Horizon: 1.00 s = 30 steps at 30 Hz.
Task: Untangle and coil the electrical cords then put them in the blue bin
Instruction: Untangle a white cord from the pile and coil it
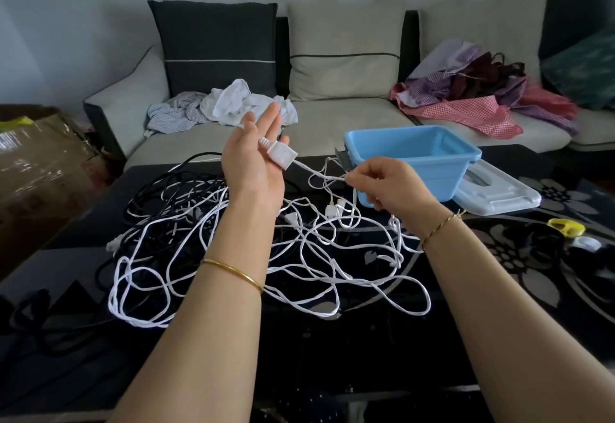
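My left hand (256,159) is raised over the table with its fingers straight. The white cord's plug (279,155) lies across it, held by the thumb. From the plug the white cord (319,174) runs right to my right hand (386,186), which pinches it at its fingertips. The rest of the white cord (299,276) lies in a loose tangle on the black table (366,356), mixed at the left with black cords (149,196). The blue bin (416,159) stands behind my right hand with nothing seen inside.
The bin's white lid (499,194) lies to its right. A yellow and white object (565,228) sits at the table's right edge. A sofa (332,116) with clothes piles is behind the table, and a cardboard box (36,163) is at the left.
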### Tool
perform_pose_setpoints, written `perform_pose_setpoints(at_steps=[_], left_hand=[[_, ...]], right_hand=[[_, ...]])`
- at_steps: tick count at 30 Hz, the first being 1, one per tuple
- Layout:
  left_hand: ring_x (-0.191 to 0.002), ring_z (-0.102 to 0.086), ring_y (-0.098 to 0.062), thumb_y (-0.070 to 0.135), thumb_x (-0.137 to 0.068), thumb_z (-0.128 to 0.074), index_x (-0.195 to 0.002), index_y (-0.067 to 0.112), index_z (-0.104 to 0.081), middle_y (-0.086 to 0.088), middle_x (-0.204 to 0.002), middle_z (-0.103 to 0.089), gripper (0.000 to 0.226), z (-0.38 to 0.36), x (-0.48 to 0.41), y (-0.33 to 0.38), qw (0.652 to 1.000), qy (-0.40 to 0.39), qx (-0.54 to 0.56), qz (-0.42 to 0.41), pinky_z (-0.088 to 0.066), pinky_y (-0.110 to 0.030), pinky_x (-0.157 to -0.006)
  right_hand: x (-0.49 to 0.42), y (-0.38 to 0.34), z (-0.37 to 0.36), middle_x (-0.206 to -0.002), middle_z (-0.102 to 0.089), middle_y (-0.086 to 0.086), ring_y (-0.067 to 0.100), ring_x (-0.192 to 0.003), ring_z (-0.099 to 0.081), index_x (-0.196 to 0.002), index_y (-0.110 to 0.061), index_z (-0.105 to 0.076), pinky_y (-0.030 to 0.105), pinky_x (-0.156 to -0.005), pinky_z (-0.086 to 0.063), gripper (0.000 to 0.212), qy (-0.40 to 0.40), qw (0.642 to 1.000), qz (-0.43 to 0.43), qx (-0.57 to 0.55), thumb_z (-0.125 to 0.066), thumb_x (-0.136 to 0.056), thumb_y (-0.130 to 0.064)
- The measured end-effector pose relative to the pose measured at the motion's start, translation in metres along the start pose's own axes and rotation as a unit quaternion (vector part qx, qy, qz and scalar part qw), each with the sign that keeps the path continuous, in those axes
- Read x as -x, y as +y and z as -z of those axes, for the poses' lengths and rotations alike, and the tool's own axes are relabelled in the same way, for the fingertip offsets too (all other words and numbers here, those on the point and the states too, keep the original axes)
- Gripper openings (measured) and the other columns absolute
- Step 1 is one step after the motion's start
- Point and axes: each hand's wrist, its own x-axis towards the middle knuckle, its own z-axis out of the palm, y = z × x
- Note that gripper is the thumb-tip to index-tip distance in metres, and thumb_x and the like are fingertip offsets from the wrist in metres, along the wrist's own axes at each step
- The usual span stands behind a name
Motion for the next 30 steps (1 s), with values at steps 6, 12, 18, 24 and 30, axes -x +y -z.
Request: perform_pose_setpoints(at_steps=[6, 12, 18, 24, 30], left_hand=[[-0.042, -0.038, -0.007, 0.029, -0.102, -0.034, -0.09, 0.009, -0.065, 0.008, -0.045, -0.036, 0.038, 0.003, 0.007, 0.005, 0.985, -0.058, -0.11, 0.119, -0.048, -0.026, -0.069], [-0.069, -0.067, -0.011, 0.016, -0.098, -0.049, -0.097, 0.012, -0.07, 0.002, -0.075, -0.071, 0.022, 0.016, 0.009, -0.005, 0.878, -0.16, -0.447, 0.068, -0.05, -0.022, -0.071], [-0.062, -0.059, -0.008, 0.017, -0.086, -0.069, -0.077, 0.015, -0.073, 0.002, -0.072, -0.068, 0.011, 0.019, 0.01, -0.013, 0.762, -0.151, -0.628, -0.044, -0.046, -0.026, -0.069], [-0.074, -0.057, -0.018, 0.023, -0.084, -0.07, -0.071, 0.022, -0.061, 0.013, -0.067, -0.056, 0.016, 0.018, 0.01, -0.011, 0.7, -0.03, -0.7, -0.136, -0.044, -0.029, -0.068], [-0.075, -0.056, -0.015, 0.021, -0.088, -0.065, -0.083, 0.011, -0.054, 0.007, -0.076, -0.055, 0.016, 0.018, 0.008, -0.004, 0.801, 0.037, -0.581, -0.137, -0.044, -0.026, -0.069]], right_hand=[[-0.002, -0.002, 0.011, -0.062, -0.045, 0.0, 0.01, -0.05, -0.042, -0.069, -0.013, -0.059, 0.021, -0.051, -0.045, 0.029, 0.065, 0.986, -0.05, -0.143, -0.053, -0.096, -0.023], [-0.004, -0.003, 0.017, -0.061, -0.042, -0.001, 0.008, -0.046, -0.037, -0.071, -0.013, -0.057, 0.019, -0.045, -0.039, 0.03, 0.138, 0.964, -0.082, -0.212, -0.048, -0.097, -0.025], [-0.003, -0.01, 0.018, -0.06, -0.042, -0.001, 0.009, -0.049, -0.043, -0.07, -0.014, -0.054, 0.025, -0.061, -0.047, 0.035, 0.172, 0.944, -0.089, -0.266, -0.042, -0.1, -0.028], [-0.003, -0.012, 0.023, -0.054, -0.03, -0.005, 0.008, -0.043, -0.025, -0.065, -0.018, -0.046, 0.021, -0.043, -0.027, 0.038, 0.109, 0.955, -0.094, -0.261, -0.041, -0.1, -0.034], [-0.001, -0.01, 0.027, -0.056, -0.03, -0.005, 0.006, -0.043, -0.022, -0.073, -0.012, -0.059, 0.017, -0.038, -0.02, 0.034, 0.109, 0.969, -0.073, -0.212, -0.045, -0.099, -0.031]])
